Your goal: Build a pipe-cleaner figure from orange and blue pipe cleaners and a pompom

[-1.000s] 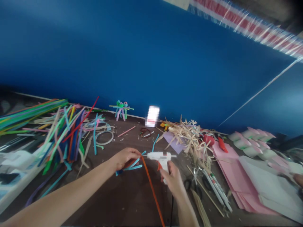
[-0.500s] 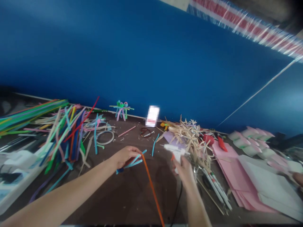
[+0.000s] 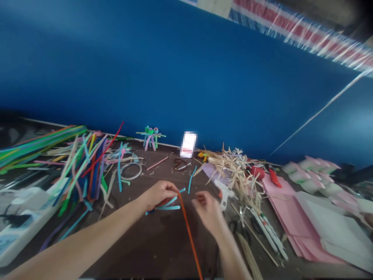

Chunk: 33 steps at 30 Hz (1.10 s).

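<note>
My left hand grips an orange pipe cleaner together with several short teal pipe cleaner pieces. The orange stem runs from that grip down past the bottom of the view. My right hand hangs just right of the stem, holding nothing, its fingers loosely curled and slightly blurred. Beyond it, a white hot glue gun with an orange trigger rests on the dark table beside the dried straw.
Heaped left is a pile of multicoloured pipe cleaners. Dried straw strips lie ahead, with pink paper sheets and white pens to the right. A small pipe cleaner figure stands by the blue wall. Another person's fingers show at the right edge.
My right hand has let go of the glue gun, which now lies by the straw, and has moved left towards the orange pipe cleaner. My left hand has barely moved.
</note>
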### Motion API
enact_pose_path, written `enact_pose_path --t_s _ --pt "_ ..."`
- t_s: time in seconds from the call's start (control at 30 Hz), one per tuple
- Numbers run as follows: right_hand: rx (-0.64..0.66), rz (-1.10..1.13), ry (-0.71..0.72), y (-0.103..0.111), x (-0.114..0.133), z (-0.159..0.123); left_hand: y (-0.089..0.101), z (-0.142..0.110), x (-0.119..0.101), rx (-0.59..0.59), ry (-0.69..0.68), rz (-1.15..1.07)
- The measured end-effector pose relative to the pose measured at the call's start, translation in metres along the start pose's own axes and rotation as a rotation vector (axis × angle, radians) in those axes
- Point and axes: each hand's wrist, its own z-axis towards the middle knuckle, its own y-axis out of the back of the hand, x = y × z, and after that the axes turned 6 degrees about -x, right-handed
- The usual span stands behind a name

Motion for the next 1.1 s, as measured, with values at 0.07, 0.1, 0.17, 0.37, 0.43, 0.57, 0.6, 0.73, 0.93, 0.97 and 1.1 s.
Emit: enact_pose_path --t_s 0.07,0.1,0.17,0.37,0.43,0.57,0.6,0.73,0.93,0.97,1.1 --pt "0.089 0.212 0.038 -0.026 0.014 -0.007 -0.003 -0.001 0.001 0.001 -0.062 0.038" --pt "0.087 0.274 0.045 -0.036 0.019 -0.009 -0.005 -0.002 0.001 0.000 -0.091 0.043" --pt "0.058 0.355 0.000 -0.049 0.026 -0.009 -0.007 -0.004 0.001 -0.012 -0.145 0.043" --pt "0.041 0.451 -0.131 -0.054 0.034 -0.002 -0.005 -0.009 0.002 -0.076 -0.238 0.106" --pt "0.053 0.504 -0.170 -0.054 0.034 -0.003 -0.004 -0.010 0.001 -0.053 -0.200 0.081" --pt "0.062 0.565 -0.207 -0.055 0.034 -0.005 -0.003 -0.012 -0.002 0.014 -0.099 0.010" --pt "0.065 0.568 -0.203 -0.055 0.034 -0.005 -0.003 -0.012 -0.003 0.026 -0.089 0.002" --pt "0.077 0.557 -0.200 -0.053 0.036 -0.006 -0.002 -0.010 -0.002 0.021 -0.094 0.008" --pt "0.095 0.600 -0.211 -0.054 0.037 -0.008 -0.002 -0.008 0.001 -0.072 -0.170 0.095" --pt "0.094 0.604 -0.206 -0.054 0.037 -0.008 -0.002 -0.009 0.001 -0.068 -0.164 0.090" --pt "0.069 0.588 -0.209 -0.053 0.036 -0.006 -0.003 -0.013 -0.005 -0.026 -0.087 0.050"
